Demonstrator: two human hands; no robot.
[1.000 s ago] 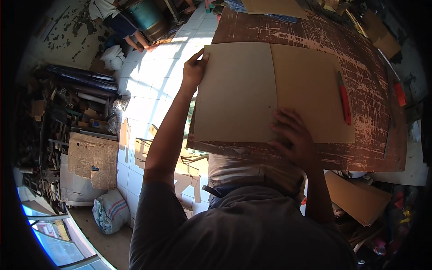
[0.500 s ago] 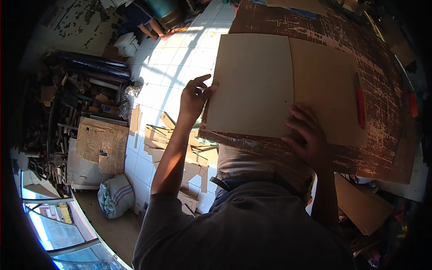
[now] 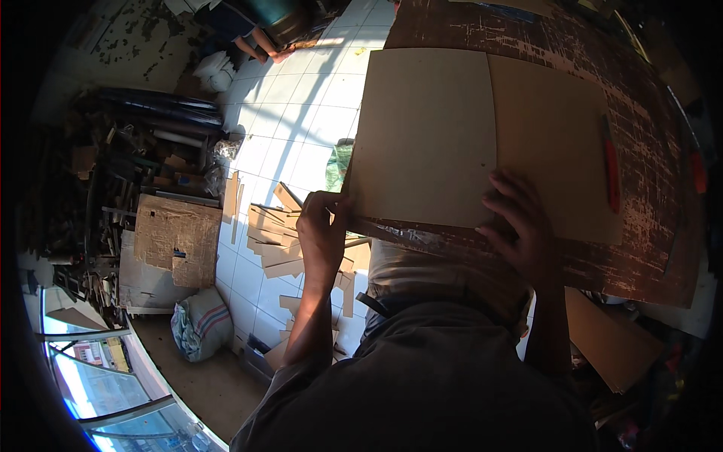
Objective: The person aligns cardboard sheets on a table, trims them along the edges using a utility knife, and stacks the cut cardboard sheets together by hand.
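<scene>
1. Grey-beige rectangular cardboard sheet (image 3: 425, 135), quantity 1: being supported at the near left part of a scratched dark red-brown tabletop (image 3: 654, 256), its left side being aligned roughly along the tabletop's left edge.

2. Warm-brown rectangular cardboard sheet (image 3: 553, 143), quantity 1: being supported to the right, its left margin apparently being overlapped by the grey-beige sheet.

3. Slim red-handled cutter with a thin blade (image 3: 611, 177), quantity 1: being borne on the warm-brown sheet, near its right edge; not being touched.

4. Left bare hand (image 3: 322, 216): being held at the near left corner of the grey-beige sheet, thumb and fingers being bent toward the edge. In the shadow, whether the edge is being pinched or merely touched cannot be told.

5. Right bare hand (image 3: 522, 230): being laid with fingers spread at the near right corner of the grey-beige sheet; nothing is being clenched.

6. Surroundings: narrow brown cardboard offcuts (image 3: 273, 231) are being strewn on the pale tiled floor (image 3: 260, 154); a striped pale woven sack (image 3: 202, 325) is being kept farther left.

Change noted: the left hand, at the far left corner 1 second ago, is now being placed at the near corner; the right hand and the 2 sheets' overlap are being kept. By judgement, the sheet is being steadied at right while its left edge is being felt along.
</scene>
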